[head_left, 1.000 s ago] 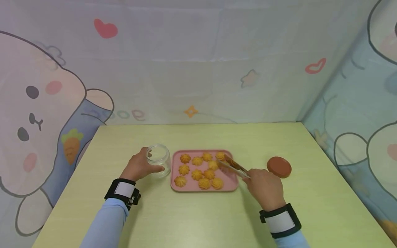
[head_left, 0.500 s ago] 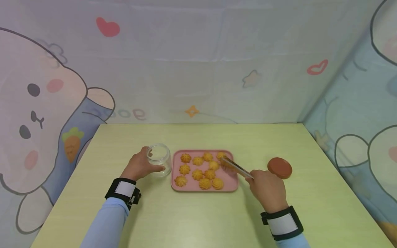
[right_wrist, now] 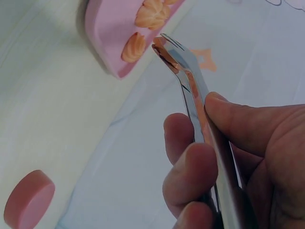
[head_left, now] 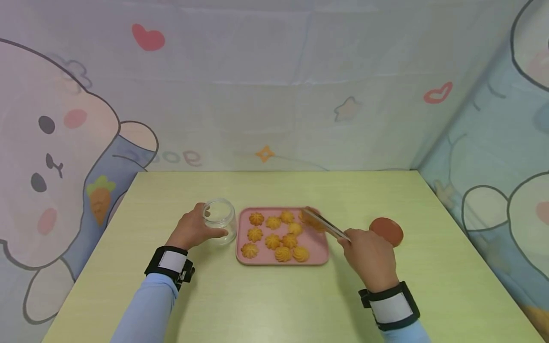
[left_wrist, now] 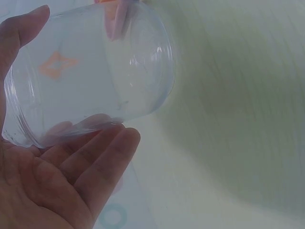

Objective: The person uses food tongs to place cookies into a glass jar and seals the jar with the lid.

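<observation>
Near the tray's left side, my left hand (head_left: 193, 228) holds a clear glass jar (head_left: 225, 228) between thumb and fingers. The jar has no lid on, and no cookies show inside it in the left wrist view (left_wrist: 95, 81). My right hand (head_left: 371, 257) grips metal tongs (right_wrist: 205, 105). Their tips hang over the far right corner of the pink tray (head_left: 315, 255), partly hiding a cookie there. In the right wrist view the tips are close together, and no cookie shows between them. Several yellow piped cookies (head_left: 272, 241) lie on the tray.
A round reddish-brown lid (head_left: 387, 231) lies on the table to the right of the tray, just beyond my right hand. The pale wooden table (head_left: 266, 305) ends at a printed cloth backdrop (head_left: 240, 114) behind and at the right.
The tong arms have come closer together, and the tips have risen slightly toward the tray's far right corner. My left hand and the jar stay in place.
</observation>
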Motion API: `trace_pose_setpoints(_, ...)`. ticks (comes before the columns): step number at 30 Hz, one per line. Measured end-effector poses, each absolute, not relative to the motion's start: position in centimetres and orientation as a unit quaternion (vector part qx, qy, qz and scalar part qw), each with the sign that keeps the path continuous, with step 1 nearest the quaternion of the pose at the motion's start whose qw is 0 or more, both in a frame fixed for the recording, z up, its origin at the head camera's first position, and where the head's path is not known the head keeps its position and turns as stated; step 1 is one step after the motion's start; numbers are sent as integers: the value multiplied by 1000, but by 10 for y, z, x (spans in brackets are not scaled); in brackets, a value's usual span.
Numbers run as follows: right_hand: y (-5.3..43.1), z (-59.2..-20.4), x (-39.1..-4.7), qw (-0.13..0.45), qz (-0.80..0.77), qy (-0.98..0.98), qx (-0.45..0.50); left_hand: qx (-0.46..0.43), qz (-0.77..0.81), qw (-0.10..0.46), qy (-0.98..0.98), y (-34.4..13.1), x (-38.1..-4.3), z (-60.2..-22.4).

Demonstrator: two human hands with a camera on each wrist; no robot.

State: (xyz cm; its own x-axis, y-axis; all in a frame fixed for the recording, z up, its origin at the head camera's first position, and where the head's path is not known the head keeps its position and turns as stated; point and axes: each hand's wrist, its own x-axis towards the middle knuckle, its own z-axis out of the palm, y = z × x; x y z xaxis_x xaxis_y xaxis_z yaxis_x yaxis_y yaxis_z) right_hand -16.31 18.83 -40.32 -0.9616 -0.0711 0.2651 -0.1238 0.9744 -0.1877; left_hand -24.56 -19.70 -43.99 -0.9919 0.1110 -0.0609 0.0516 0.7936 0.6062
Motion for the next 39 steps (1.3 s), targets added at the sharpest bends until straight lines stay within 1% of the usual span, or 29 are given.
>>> trace_pose_setpoints(6,176,-392,-167,143,103,-983,59,42,320,47,945,-197,-246,-441)
trace_pose_setpoints(13,152,-376,-173,127,101,-985,57,39,321,52,945,-197,-245,-439)
trace_pose_setpoints(20,128,-367,-179,154,101,-979,90,36,320,53,945,-196,-245,-438)
trace_pose_setpoints(31,89,-358,-187,171,103,-970,138,40,314,49,947,-197,-248,-442)
trace_pose_setpoints(35,73,-354,-189,168,103,-968,154,39,315,51,947,-196,-248,-441)
trace_pose_setpoints(39,59,-351,-190,152,87,-972,157,39,312,53,948,-197,-249,-441)
